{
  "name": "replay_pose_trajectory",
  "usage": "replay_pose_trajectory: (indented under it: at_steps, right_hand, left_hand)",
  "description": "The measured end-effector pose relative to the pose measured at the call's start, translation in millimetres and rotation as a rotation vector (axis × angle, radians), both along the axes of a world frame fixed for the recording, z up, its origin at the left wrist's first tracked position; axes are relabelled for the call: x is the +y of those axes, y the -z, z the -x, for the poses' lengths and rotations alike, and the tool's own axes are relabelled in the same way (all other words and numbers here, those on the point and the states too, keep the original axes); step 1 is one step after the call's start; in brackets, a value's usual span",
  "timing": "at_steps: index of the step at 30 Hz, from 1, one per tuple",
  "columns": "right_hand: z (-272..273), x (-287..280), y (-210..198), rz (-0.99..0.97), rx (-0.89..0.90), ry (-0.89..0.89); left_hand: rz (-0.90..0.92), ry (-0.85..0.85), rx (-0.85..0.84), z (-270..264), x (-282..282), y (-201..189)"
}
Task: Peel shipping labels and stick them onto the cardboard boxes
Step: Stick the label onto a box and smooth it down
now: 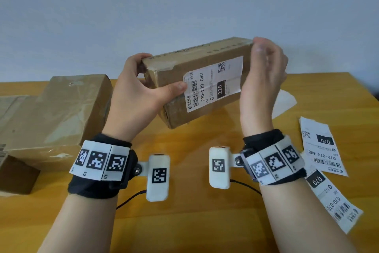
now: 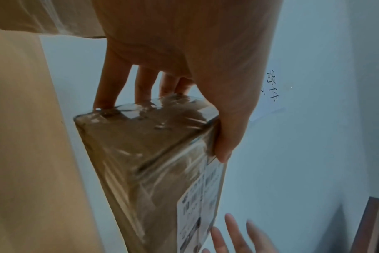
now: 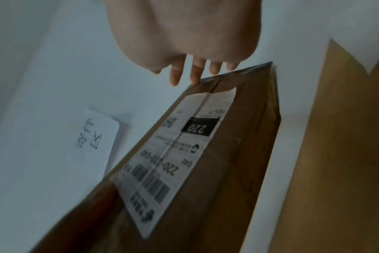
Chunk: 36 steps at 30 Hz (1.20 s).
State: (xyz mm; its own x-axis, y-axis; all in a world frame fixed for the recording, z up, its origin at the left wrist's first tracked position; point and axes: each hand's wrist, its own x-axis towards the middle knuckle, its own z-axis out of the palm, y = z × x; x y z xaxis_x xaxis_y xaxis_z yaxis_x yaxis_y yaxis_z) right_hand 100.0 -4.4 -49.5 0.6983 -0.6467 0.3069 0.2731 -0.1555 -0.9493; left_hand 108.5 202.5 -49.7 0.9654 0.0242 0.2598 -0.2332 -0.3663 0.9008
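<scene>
A brown cardboard box (image 1: pixel 168 72) is held tilted in the air above the table. A white shipping label (image 1: pixel 213 83) printed "220-220-C40" is stuck flat on the face turned toward me. My left hand (image 1: pixel 141 90) grips the box's left end, thumb on the front face beside the label and fingers over the far side. In the left wrist view the taped box (image 2: pixel 145 154) shows the label (image 2: pixel 197 214) on its edge. My right hand (image 1: pixel 264 80) stands at the box's right end, its straight fingers (image 3: pixel 175 75) at the top corner of the box (image 3: pixel 238 154) above the label (image 3: pixel 175 154).
A larger taped cardboard box (image 1: pixel 61 109) and a small dark box (image 1: pixel 16 174) sit at the left of the wooden table (image 1: pixel 194 222). Two loose labels (image 1: pixel 322 148), (image 1: pixel 332 199) and a white backing sheet (image 1: pixel 285 103) lie at the right. A paper sign (image 3: pixel 95 140) hangs on the wall.
</scene>
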Motion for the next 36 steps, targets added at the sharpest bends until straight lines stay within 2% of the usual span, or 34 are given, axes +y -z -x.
replay_pose_trajectory:
  at_steps: [2,4,11,17,21,28,32,36]
  right_hand:
    - [-1,6,3,0.17,0.097,0.031]
    - [-2,10,4,0.247,0.123,0.067]
    - [-7,7,5,0.271,0.229,0.14]
    - [-6,11,11,0.349,0.166,0.24]
    - [-9,6,15,0.237,0.132,0.302]
    - [-17,-6,28,0.049,0.115,0.283]
    - [-18,-11,32,-0.071,0.035,0.305]
    - [-19,-16,33,-0.231,-0.013,0.299]
  left_hand:
    - [-0.022,0.005,-0.01,2,-2,-1]
    - [-0.052,0.029,-0.014,5,-5,-3]
    - [-0.092,0.102,-0.015,18,-27,-8]
    - [-0.081,0.056,-0.018,19,-26,-11]
    - [-0.121,0.057,-0.058,21,-25,-14]
    - [-0.216,0.091,-0.127,26,-24,-26]
    - [-0.272,0.124,-0.167,27,-20,-30]
    - [-0.236,0.155,-0.165,28,-19,-31]
